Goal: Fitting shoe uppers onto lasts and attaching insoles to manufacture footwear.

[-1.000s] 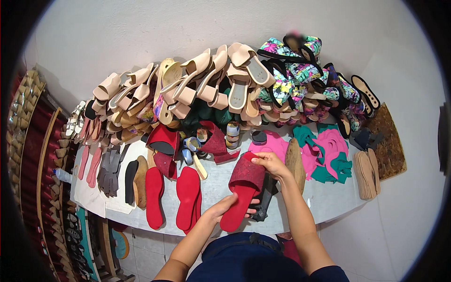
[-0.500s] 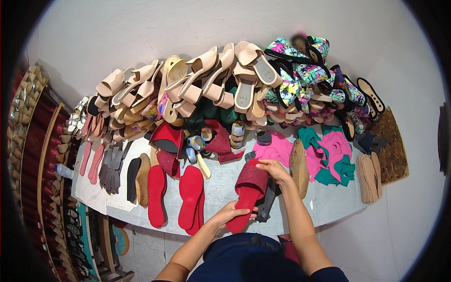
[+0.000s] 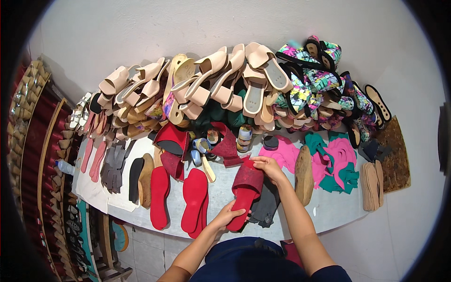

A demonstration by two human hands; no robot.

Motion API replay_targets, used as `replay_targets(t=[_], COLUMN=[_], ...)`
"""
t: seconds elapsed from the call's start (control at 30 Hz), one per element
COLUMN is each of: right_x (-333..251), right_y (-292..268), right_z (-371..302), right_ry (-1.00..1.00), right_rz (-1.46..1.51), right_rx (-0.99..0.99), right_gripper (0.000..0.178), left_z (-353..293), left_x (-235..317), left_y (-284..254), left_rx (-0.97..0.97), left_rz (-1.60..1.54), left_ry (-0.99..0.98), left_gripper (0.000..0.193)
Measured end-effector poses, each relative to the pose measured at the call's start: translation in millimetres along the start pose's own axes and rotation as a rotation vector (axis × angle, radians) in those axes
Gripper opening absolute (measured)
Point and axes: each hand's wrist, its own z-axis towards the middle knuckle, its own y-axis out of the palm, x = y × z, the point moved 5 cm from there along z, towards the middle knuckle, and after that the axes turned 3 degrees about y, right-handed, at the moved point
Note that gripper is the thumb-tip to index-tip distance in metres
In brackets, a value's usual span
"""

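Observation:
In front of me I hold a red slipper (image 3: 247,184) with a wide textured strap, tilted over the table's near edge. My left hand (image 3: 226,217) is closed round its heel end, thumb on top of the insole. At the toe end, my right hand (image 3: 267,169) pinches the slipper's upper edge. Dark grey cut pieces (image 3: 267,204) lie partly hidden beneath it and my right forearm. To the left lie a single red sole (image 3: 159,199) and two overlapping red soles (image 3: 193,197). A wooden shoe last (image 3: 303,176) lies right of my right hand.
Heaped beige heeled sandals (image 3: 206,80) and patterned slippers (image 3: 319,82) line the back of the table (image 3: 324,214). Pink pieces (image 3: 282,150), green scraps (image 3: 345,181), tan insoles (image 3: 372,185) and a brown board (image 3: 397,155) lie right. Racks of shoe lasts (image 3: 28,105) stand left.
My view has shifted slightly, so the table's things sit a little farther right. The slipper stays in both hands and is turned a bit, its strap facing up more.

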Motion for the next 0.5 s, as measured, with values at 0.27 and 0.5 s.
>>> replay_targets(t=[0.27,0.5], right_x=[-32.9,-68.6], right_y=[-2.9,25.1], right_z=[53.9,70.5], right_ry=[-0.233,-0.219], right_rz=[0.035,-0.869], right_rx=[0.373,0.631], right_gripper=[0.037,0.061], left_z=[-10.7,-20.9], left_x=[28.0,37.2], left_y=[-19.7,-31.2], left_rx=[0.028,0.120], left_rz=[-0.075,-0.102], left_ry=[0.120,0.143], left_gripper=[0.042,0.043])
